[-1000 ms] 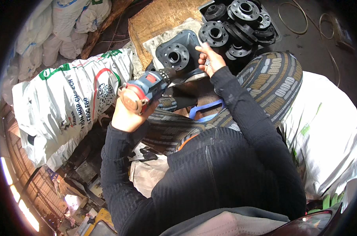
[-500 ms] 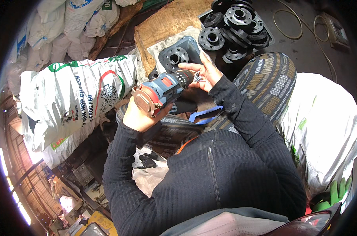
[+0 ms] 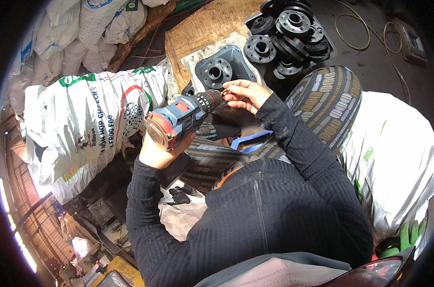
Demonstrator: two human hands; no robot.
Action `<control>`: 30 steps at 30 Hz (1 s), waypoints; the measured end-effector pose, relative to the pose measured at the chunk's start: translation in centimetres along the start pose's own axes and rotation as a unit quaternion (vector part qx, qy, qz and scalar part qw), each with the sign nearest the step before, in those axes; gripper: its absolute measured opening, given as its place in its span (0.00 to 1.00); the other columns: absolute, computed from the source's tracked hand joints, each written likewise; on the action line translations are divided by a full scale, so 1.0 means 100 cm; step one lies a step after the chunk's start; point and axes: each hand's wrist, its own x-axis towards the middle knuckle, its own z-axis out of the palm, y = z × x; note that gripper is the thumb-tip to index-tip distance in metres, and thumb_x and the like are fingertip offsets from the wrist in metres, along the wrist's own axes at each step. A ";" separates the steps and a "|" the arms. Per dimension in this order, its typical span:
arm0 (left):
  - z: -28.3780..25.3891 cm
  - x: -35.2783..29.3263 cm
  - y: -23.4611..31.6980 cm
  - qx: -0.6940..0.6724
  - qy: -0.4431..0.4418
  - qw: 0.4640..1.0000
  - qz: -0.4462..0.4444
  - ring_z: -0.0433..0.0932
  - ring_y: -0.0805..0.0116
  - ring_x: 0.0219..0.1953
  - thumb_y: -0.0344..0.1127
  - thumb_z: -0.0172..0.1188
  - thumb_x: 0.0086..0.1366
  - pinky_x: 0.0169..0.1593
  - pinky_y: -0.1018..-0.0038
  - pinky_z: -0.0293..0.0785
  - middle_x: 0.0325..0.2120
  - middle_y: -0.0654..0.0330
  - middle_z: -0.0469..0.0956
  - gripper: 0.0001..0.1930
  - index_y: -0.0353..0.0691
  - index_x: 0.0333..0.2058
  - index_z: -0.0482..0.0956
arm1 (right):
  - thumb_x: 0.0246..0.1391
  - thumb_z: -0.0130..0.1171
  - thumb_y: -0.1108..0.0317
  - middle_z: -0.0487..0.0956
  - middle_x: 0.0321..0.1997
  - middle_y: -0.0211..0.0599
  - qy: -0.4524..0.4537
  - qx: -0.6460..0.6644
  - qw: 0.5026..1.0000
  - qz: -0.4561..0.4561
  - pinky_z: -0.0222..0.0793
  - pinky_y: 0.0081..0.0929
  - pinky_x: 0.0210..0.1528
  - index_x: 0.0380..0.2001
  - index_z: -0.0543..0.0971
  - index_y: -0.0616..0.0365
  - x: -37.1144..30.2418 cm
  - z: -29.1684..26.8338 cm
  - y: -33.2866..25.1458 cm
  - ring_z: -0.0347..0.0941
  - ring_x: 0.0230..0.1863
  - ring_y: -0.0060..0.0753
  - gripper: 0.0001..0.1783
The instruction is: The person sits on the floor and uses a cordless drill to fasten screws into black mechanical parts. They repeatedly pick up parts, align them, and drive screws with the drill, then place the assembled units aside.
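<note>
- Dark grey floor runs up the right side, with pale sacks stacked at upper left.
- The left hand [image 3: 155,152] is closed around the rear of a blue-and-red power drill [image 3: 183,112], whose chuck [image 3: 210,99] points up and right.
- The right hand [image 3: 249,95] has its fingertips drawn in at the chuck's front end; something small shows there, but whether they grip it cannot be told.
- Just beyond the chuck, a black flange [image 3: 207,72] with a ring of holes sits in a blue-grey tray [image 3: 243,71].
- Right of that tray, more black flanges [image 3: 293,45] lie heaped in another container; the patterned trouser knee [image 3: 329,91] rises near them.
- A blue plastic piece [image 3: 250,140] lies below the right wrist.
- White cloth [image 3: 190,63] spreads under the tray, over a brown board [image 3: 184,31].
- Large white bags flank the person: one left [image 3: 59,129], one right [image 3: 399,158].
- A thin hose [image 3: 367,45] loops over the floor.
</note>
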 end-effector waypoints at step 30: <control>-0.008 0.021 -0.022 0.093 -0.032 0.992 0.083 0.78 0.68 0.31 0.28 0.65 0.51 0.36 0.72 0.75 0.31 0.59 0.78 0.16 0.35 0.40 0.76 | 0.62 0.48 0.60 0.77 0.38 0.38 0.010 0.006 0.999 0.030 0.79 0.26 0.37 0.47 0.71 0.62 0.019 -0.019 0.018 0.77 0.34 0.26 0.17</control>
